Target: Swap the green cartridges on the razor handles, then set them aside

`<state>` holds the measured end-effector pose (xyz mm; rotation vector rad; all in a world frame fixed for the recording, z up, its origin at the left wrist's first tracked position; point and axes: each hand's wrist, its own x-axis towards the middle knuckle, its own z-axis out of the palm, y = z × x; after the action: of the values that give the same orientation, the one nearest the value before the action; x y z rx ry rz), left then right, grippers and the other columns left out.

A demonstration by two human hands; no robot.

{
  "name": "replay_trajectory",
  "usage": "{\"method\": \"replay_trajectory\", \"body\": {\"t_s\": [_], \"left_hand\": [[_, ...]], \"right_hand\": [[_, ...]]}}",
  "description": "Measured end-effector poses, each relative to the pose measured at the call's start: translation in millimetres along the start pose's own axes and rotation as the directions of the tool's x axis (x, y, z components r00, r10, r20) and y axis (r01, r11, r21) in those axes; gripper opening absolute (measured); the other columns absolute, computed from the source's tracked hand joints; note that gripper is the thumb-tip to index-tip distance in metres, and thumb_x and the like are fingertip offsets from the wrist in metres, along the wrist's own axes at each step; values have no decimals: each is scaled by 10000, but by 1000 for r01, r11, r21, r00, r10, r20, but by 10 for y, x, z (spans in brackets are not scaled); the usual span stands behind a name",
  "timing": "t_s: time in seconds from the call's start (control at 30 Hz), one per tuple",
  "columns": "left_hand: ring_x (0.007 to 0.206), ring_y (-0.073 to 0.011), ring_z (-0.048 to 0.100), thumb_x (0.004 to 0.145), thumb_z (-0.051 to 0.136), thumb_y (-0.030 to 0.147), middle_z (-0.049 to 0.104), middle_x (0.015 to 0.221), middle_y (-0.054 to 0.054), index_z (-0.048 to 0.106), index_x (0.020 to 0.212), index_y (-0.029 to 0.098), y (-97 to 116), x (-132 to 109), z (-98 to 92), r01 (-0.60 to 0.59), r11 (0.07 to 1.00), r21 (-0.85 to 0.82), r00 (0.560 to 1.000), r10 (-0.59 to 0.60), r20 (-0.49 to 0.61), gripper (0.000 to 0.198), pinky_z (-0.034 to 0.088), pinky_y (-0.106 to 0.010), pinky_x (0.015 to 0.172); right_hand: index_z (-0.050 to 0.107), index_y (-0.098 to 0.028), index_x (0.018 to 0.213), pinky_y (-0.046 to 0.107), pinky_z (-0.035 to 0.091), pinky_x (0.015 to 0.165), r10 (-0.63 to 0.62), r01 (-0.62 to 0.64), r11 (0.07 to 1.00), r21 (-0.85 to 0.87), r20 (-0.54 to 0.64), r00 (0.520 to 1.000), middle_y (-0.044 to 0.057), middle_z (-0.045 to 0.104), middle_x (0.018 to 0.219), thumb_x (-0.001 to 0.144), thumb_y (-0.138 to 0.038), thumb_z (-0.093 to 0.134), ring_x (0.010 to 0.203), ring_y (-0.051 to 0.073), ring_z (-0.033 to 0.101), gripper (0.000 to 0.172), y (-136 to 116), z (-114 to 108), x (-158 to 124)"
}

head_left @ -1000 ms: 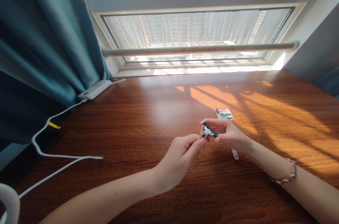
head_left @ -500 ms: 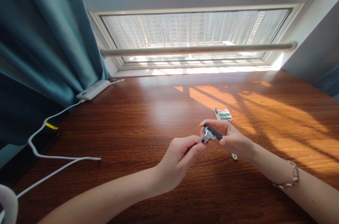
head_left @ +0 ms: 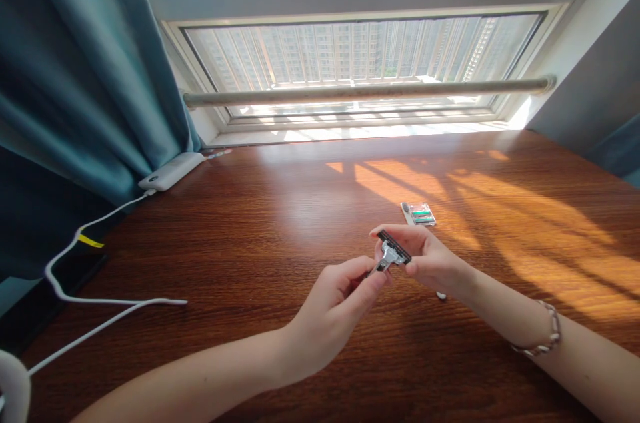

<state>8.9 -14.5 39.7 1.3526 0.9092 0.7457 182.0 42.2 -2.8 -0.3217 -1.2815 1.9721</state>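
A metal razor with a black head (head_left: 393, 251) is held over the wooden table (head_left: 240, 236). My left hand (head_left: 333, 316) is closed around its handle, most of which the fingers hide. My right hand (head_left: 431, 256) grips the razor head between thumb and fingers at its two ends. Just beyond my right hand lies a small clear case with green strips (head_left: 423, 213), beside the grey end of a white-handled item (head_left: 406, 211). The middle of that item is hidden under my right hand, and its white tip (head_left: 441, 296) shows below.
A white power bank (head_left: 173, 172) lies by the blue curtain (head_left: 100, 63) at the table's left back. Its white cable (head_left: 105, 301), with a yellow tag (head_left: 91, 241), runs down the left side. A pipe (head_left: 370, 91) crosses the window behind the table.
The view has shifted slightly. Both hands and the razor are a little further left over the table, and less of the white-handled item's lower end shows. The grip looks the same.
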Motion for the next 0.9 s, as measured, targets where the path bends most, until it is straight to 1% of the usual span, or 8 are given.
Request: {"method": "replay_trajectory", "body": {"t_s": [0.07,0.2,0.4,0.6,0.73,0.9], "left_hand": [[462,-49,271,849,410,384,342,545,52,542,812,128,19,-3,10,19,998,-61,1000,-18,16,290,203,-202,439],[440,-44,274,857,393,375,349,510,55,529,758,118,61,1,25,56,989,-135,998,-52,29,307,209,-195,431],[458,-42,289,835,441,378,368,520,44,528,692,116,47,2,12,38,992,-121,999,-39,-8,311,207,-190,432],[441,-38,266,814,477,395,340,490,50,520,639,117,8,-15,-7,68,986,-151,998,-69,4,331,176,-196,419],[423,-41,269,819,467,389,334,475,54,537,665,118,11,-3,5,98,975,-200,995,-97,13,320,178,-200,411],[421,-38,274,806,499,359,338,485,57,544,689,117,16,6,15,83,979,-186,997,-81,21,273,180,-199,406]], "right_hand": [[571,-199,1112,229,429,614,-2,2,1000,6,3,1000,15,619,800,651,-281,718,635,93,539,491,10,-3,3],[571,-200,1114,230,430,652,-7,7,1000,-20,-3,1000,21,630,819,654,-287,715,700,107,548,489,10,-10,-6],[580,-210,1103,232,428,667,9,-9,1000,-8,-18,1000,22,631,855,653,-290,716,726,112,554,477,-21,4,-17],[590,-210,1086,252,430,676,12,-12,1000,-4,-2,1000,26,626,870,641,-292,724,750,128,562,472,-38,29,-20],[584,-203,1094,244,430,651,7,-6,999,-37,15,1000,29,629,838,642,-307,722,720,120,550,484,-28,15,-16],[579,-199,1099,249,433,662,8,-8,999,-50,5,1000,30,628,835,644,-330,716,708,114,546,493,-13,5,-11]]}}
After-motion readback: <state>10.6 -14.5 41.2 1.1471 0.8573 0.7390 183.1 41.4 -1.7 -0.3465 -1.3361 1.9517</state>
